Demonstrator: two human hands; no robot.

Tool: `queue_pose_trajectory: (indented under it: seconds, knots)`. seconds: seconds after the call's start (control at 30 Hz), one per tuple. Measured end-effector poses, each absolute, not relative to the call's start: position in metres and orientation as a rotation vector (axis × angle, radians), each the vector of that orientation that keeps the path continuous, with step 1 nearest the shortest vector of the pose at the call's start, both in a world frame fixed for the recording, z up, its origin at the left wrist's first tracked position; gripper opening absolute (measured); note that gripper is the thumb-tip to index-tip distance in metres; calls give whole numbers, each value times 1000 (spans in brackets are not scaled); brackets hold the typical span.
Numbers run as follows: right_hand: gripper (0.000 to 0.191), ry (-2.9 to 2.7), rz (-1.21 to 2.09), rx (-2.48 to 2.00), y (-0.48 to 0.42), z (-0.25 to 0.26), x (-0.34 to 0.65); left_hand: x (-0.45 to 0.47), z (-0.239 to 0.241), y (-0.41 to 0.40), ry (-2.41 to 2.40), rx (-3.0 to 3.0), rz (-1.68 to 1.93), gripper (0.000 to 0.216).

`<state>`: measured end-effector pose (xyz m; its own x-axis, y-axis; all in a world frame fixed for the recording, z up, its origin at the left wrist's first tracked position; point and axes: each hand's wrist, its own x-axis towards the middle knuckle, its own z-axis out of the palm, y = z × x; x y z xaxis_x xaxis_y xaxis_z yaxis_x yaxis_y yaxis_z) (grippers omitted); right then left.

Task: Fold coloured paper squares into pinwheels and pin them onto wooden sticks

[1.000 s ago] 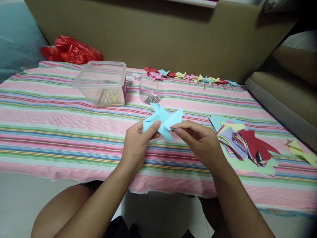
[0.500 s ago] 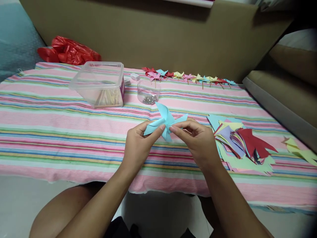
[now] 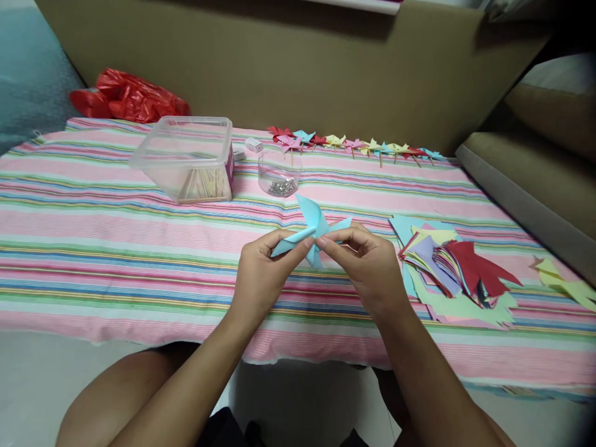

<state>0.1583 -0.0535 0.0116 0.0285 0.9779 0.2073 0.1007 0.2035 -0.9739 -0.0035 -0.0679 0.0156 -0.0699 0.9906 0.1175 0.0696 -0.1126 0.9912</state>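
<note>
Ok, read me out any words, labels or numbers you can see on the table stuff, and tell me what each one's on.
No text can be read anywhere.
Clear plastic box: a purple label on its right side, too blurred to read.
Small white box behind it: any print is too small to tell.
Blue paper pinwheel held in both hands, the cut paper stack and the finished pinwheel row: plain, no writing.

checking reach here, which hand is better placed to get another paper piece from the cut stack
Probably the right hand: the paper stack lies just beside it on the striped cloth, while the left hand pinches the blue pinwheel farther off.
</note>
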Motion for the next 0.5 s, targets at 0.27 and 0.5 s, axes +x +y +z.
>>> queue_pose_trajectory:
  seconds: [0.27,0.5]
  knots:
    - [20,-1292,977,-1198,-55,11,151,-2,14,-67,1292,1318,1316,17]
    - [72,-1010,1080,-1030,-55,5,139,0,12,-67,1268,1239,1371,22]
